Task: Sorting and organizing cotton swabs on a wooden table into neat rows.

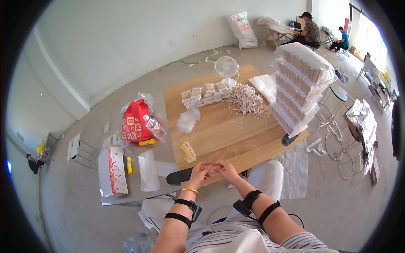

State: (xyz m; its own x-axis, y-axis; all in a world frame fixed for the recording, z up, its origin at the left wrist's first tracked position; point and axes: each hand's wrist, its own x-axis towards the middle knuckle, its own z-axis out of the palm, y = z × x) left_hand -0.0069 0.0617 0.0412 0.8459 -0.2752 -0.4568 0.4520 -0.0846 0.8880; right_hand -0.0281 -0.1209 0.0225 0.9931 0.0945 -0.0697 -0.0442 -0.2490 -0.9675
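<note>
My left hand (200,173) and my right hand (225,169) meet over the front edge of the wooden table (219,143). Both are closed, fingertips pinched together around something small and pale that I cannot make out. Just beyond my left hand lie yellow-and-white printed cards (188,152). Farther back is a heap of clear plastic bags (188,120). Behind it, several small filled packs (204,94) are stacked in rows beside a loose pile of cotton swabs (247,100).
A tall plastic-wrapped stack of swabs (297,84) stands at the table's right. A white fan (226,67) is at the back. On the grey side table are a red bag (136,122), a water bottle (155,127) and a carton (113,170). Other people sit far off.
</note>
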